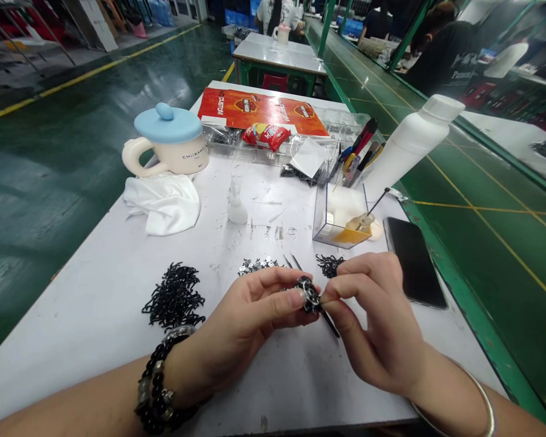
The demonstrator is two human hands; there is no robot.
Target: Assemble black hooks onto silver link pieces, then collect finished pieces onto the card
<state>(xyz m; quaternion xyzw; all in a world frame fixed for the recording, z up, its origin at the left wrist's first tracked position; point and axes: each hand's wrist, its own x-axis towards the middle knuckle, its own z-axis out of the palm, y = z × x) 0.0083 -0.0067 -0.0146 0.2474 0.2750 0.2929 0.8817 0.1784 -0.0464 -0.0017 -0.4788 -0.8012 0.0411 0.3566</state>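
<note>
I'm getting a bright, evenly lit feed, with the light seeming to fall from high overhead. Long pale streaks of glare run across the glossy green floor [111, 100] at 10 o'clock, and a softer sheen lies on the phone [416, 261] at 3 o'clock. Only faint, soft shadows sit on the white tabletop [91, 340] below my left hand [250, 321] and right hand [375, 321]. The wide lens bows the green rail [475, 331] at 4 o'clock, while the small black piece [309, 295] at centre looks slightly soft, and the standing person [443, 60] at 1 o'clock is softer still
</note>
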